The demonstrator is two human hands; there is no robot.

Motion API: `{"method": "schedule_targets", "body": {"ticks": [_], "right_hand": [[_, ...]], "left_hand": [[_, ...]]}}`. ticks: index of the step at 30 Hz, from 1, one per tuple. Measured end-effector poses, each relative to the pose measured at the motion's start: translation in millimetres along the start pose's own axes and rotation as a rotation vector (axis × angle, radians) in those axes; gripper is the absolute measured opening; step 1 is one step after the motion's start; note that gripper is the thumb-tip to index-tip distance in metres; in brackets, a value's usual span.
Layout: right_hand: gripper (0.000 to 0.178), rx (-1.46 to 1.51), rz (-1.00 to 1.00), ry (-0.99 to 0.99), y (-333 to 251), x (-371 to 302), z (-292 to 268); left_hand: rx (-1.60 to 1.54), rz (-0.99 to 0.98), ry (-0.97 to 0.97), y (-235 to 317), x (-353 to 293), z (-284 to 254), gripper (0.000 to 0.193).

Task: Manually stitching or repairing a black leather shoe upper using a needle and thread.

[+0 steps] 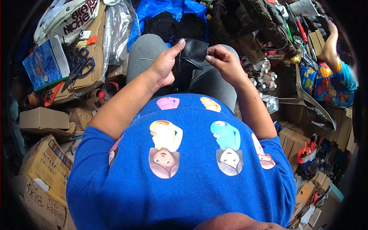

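A black leather-like piece (193, 53) is held up between my two hands, above my lap. My left hand (167, 63) is closed on its left edge, thumb on top. At its right edge my right hand (226, 64) pinches with thumb and forefinger. A thin pale needle-like strand (147, 59) sticks out to the left from beside my left hand. More dark material hangs below the piece, between my knees in grey trousers (143, 51). Whether the piece is folded or stitched I cannot tell.
Dark-handled scissors (82, 65) and a blue booklet (46, 63) lie on cardboard at left. Ahead, black pieces (161, 23) rest on a blue plastic bag (147, 8). Small bottles (266, 78) stand right of my knee. Another person's arm (330, 46) is at far right.
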State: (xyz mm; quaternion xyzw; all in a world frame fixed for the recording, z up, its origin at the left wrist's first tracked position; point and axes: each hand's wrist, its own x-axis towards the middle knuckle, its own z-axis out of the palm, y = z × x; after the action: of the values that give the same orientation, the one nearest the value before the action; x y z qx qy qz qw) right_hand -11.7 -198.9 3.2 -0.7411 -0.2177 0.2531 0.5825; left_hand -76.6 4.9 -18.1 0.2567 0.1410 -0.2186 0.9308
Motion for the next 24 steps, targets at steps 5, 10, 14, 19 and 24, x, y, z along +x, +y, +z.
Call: {"method": "schedule_targets", "body": {"ticks": [5,10,14,19,24], "right_hand": [[0.013,-0.062,0.027,-0.076,-3.8,-0.2,-4.5],[0.013,-0.095,0.019,-0.096,-6.0,1.2,-10.5],[0.014,-0.063,0.003,-0.125,-4.9,0.9,-11.7],[0.012,-0.087,0.003,-0.154,-4.0,-0.2,-12.5],[0.010,0.049,0.058,-0.161,3.4,-0.5,-11.2]], "left_hand": [[0.013,0.007,0.033,0.0,0.7,-1.2,0.041],[-0.017,-0.008,-0.027,0.6,1.5,-0.9,0.040],[-0.035,0.000,-0.048,0.5,0.4,1.4,0.038],[-0.001,0.004,-0.010,-2.0,-0.1,6.1,0.037],[-0.001,-0.017,-0.020,-2.3,-1.6,8.7,0.036]]}}
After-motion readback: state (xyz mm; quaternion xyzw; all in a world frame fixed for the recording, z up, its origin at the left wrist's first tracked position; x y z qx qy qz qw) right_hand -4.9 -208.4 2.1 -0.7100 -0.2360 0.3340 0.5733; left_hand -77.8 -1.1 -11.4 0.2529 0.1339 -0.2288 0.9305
